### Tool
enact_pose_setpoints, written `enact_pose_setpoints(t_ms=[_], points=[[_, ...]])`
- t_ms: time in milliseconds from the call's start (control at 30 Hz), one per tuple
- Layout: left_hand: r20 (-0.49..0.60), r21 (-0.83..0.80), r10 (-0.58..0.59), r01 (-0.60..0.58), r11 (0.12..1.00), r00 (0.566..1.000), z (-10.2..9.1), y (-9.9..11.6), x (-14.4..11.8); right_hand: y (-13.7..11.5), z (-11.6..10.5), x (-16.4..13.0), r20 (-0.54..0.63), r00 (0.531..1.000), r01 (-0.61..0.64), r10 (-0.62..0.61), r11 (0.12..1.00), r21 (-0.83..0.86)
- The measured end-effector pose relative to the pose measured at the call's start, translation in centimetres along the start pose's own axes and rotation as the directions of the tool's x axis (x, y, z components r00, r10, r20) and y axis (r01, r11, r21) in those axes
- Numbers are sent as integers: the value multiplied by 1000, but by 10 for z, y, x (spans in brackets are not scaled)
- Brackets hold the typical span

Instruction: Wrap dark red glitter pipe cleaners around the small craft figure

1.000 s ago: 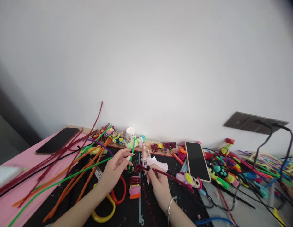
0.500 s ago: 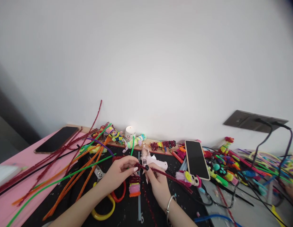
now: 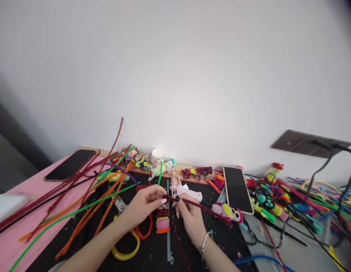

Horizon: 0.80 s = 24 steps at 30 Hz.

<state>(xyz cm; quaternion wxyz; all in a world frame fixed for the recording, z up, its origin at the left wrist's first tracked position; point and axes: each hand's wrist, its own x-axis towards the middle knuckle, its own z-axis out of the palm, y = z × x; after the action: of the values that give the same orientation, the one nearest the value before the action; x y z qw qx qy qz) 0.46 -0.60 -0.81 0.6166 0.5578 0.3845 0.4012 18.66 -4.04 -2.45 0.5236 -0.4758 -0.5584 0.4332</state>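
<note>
**Both hands pinch one dark red pipe cleaner over the black mat**

The left hand (image 3: 143,204) and the right hand (image 3: 189,215) meet at the middle of the view, fingertips almost touching. Each is pressed together in a pinch on the same dark red pipe cleaner (image 3: 204,207), the left at its near end and the right just beside it. Gripping so close together looks suited to bending or winding the stiff wire at that end, while the long free part trails off to the right, low over the bench. A thin green pipe cleaner (image 3: 159,177) rises behind the left fingers; whether that hand also holds it cannot be told.

Directly beneath the hands sits a small stack of coiled pipe cleaner (image 3: 162,222) in dark red, pink and orange, close enough to be reached without shifting the wrists. A red ring (image 3: 147,228) and a yellow ring (image 3: 127,251) lie near the left forearm. Just beyond the fingers rests a pale pink glue gun (image 3: 187,192), lying on its side.

All of this lies on a black mat (image 3: 152,257). To the left, long orange pipe cleaners (image 3: 107,204) fan out toward the pink bench (image 3: 11,245), where a phone (image 3: 70,164) lies face up. Another phone (image 3: 237,190) is propped to the right, screen toward the person. Small finished figures (image 3: 164,168) line the wall edge.
</note>
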Motion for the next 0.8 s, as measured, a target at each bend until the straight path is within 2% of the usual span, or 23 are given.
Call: enact_pose_setpoints(t_ms=[200,367,533,633,667,733,800], points=[[92,-27,-25,28,999,995,-1,-1,-1,-3,2,3,-59,997,-46,47,999,28],[175,62,-24,13,998,984,-4,-1,-4,0,1,2,-77,996,-58,54,997,-41],[207,130,-35,8,992,978,-5,3,-5,6,1,1,-62,997,-52,50,998,-30],[158,23,-17,14,1000,987,-5,3,-2,6,-3,1,-69,997,12,-18,996,-90],[125,-28,-14,17,999,992,-5,2,-1,5,-6,2,-81,994,62,-75,986,-153],[46,-112,-20,25,993,999,-5,3,2,2,-13,4,-100,973,169,-207,938,-304],[-52,-176,-36,26,984,998,-6,4,4,1,-20,8,-105,946,224,-308,850,-477]])
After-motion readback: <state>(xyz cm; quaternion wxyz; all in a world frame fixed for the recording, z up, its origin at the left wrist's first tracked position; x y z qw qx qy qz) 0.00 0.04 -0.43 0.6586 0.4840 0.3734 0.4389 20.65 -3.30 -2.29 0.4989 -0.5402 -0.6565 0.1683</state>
